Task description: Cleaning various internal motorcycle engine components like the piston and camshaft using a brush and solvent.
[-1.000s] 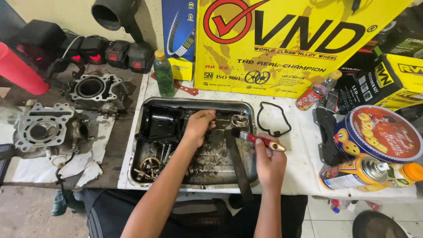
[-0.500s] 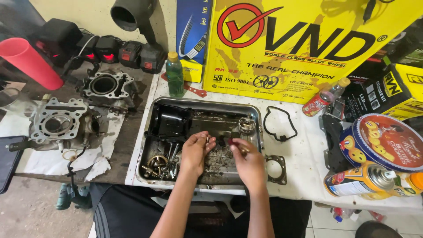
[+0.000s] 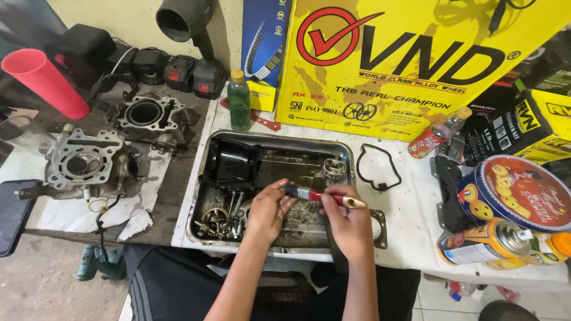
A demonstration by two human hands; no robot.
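Observation:
A dirty metal tray [image 3: 205, 196] sits in front of me, holding a black cover [image 3: 235, 161], several bolts and gears [image 3: 221, 219] and a small metal part [image 3: 333, 168]. My right hand [image 3: 351, 223] grips a small paintbrush [image 3: 318, 195] with a red and gold handle, its bristles pointing left. My left hand [image 3: 269, 208] hovers over the tray with its fingertips at the brush's bristles; whether it pinches a small part there is hidden.
Two engine cylinder parts [image 3: 89, 163] [image 3: 148, 114] lie on the left on paper. A green bottle [image 3: 239, 101], black gasket ring [image 3: 379, 169], flat metal gasket [image 3: 380, 229], spray can [image 3: 485, 241], round tin [image 3: 517, 190] and a large yellow box [image 3: 416, 65] surround the tray.
A second ago my left hand reached deep into the tray. Both hands have since drawn back to the tray's near middle, and the brush now lies level between them.

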